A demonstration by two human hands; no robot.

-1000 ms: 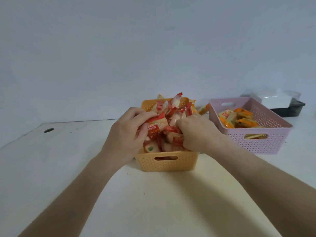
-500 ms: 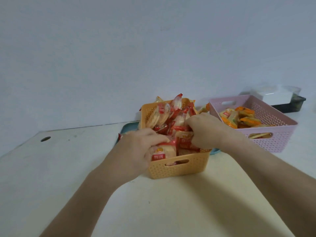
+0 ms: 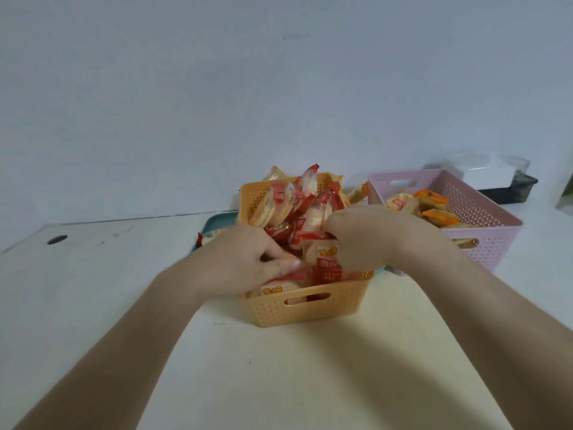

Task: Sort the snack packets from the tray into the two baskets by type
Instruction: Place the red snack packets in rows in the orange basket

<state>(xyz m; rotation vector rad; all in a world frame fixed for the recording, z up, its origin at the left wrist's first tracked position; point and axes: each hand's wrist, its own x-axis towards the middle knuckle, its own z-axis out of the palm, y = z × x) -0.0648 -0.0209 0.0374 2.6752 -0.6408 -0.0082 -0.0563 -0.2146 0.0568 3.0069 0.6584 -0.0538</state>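
Note:
An orange basket [image 3: 307, 308] stands in front of me, heaped with red-and-white snack packets [image 3: 291, 203]. My left hand [image 3: 248, 259] rests on the heap at the basket's near left corner, fingers curled onto packets. My right hand [image 3: 369, 234] presses on the heap at the right side, fingers closed over red packets. To the right stands a pink basket [image 3: 483, 221] holding orange-and-yellow packets [image 3: 434, 206]. A teal tray [image 3: 214, 225] shows behind the orange basket, with a few packets [image 3: 356, 192] still on it.
A black container with a white box [image 3: 496, 178] sits behind the pink basket by the wall. The white table [image 3: 279, 367] has a small round hole [image 3: 57, 239] at the far left. The wall runs close behind the tray.
Both hands have shifted lower and nearer on the heap of red packets. The view has moved, so the teal tray shows at the left of the orange basket.

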